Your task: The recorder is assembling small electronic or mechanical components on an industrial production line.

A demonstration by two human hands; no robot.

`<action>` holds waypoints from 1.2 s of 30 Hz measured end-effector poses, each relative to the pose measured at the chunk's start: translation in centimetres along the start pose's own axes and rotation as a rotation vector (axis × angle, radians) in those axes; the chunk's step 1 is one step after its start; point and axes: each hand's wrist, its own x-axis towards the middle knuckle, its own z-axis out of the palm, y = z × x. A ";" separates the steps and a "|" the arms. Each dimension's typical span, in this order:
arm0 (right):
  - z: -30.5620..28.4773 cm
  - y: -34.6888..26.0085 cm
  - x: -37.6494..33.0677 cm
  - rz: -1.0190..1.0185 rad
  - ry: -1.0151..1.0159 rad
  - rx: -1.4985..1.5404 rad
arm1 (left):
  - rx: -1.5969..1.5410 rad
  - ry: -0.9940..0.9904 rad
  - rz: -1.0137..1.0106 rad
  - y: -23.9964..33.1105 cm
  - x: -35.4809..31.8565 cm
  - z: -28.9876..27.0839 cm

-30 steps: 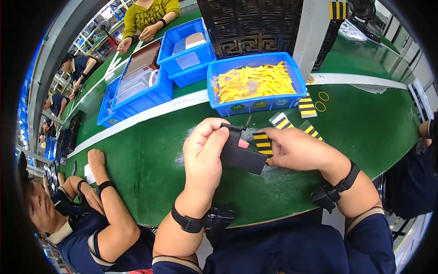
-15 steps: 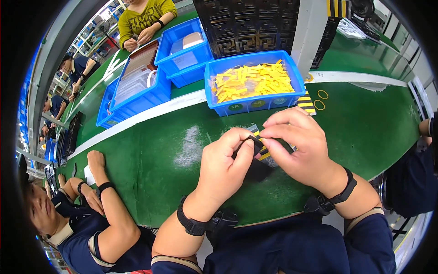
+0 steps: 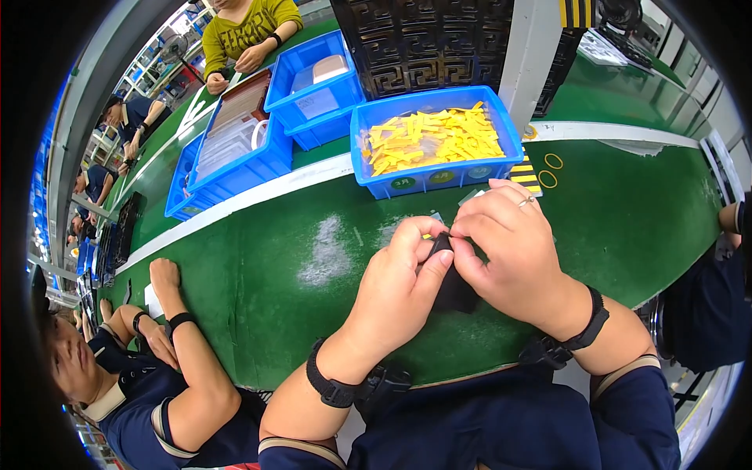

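Both hands, the left hand (image 3: 395, 286) and right hand (image 3: 513, 251), pinched a small black piece (image 3: 454, 286) together above the green table's (image 3: 258, 266) near edge, apparently steadying it for fingertip work; the blue bin (image 3: 435, 176) of yellow strips (image 3: 431, 141) stood beyond.

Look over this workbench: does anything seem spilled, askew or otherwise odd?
Pale scuffed patches mark the green table ahead of the hands; worn or dusty, I cannot tell. Two yellow rings lie loose beside the bin.
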 end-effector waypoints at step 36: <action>0.4 0.4 -0.5 0.746 -0.182 0.898 | -0.076 0.018 0.090 -0.1 0.2 -0.8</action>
